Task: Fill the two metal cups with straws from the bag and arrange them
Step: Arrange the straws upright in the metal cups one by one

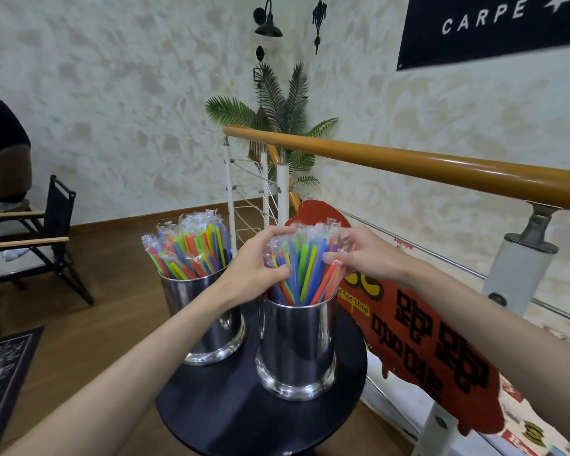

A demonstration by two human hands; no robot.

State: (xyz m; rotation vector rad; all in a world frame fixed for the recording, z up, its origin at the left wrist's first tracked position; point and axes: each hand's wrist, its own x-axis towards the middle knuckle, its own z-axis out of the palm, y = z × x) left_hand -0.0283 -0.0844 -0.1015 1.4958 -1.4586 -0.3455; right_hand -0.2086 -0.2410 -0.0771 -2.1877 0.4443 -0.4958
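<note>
Two hands, left hand [259, 260] and right hand [364, 255], clasp the straws [305, 268] in the nearer metal cup [297, 347].

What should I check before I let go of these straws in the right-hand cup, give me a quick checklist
1. Near cup upright on the round black table: ok.
2. Near cup filled: ok, its straws stand packed above the rim.
3. Far cup upright and filled: ok, its straws fan out above the rim.
4. Both hands on the near bundle: ok, left hand and right hand curl round it from either side.
5. Near cup's footing: cannot tell for sure; it stands close to the table's right edge, beside the railing.
6. Bag emptied: cannot tell, no bag is in view.
</note>
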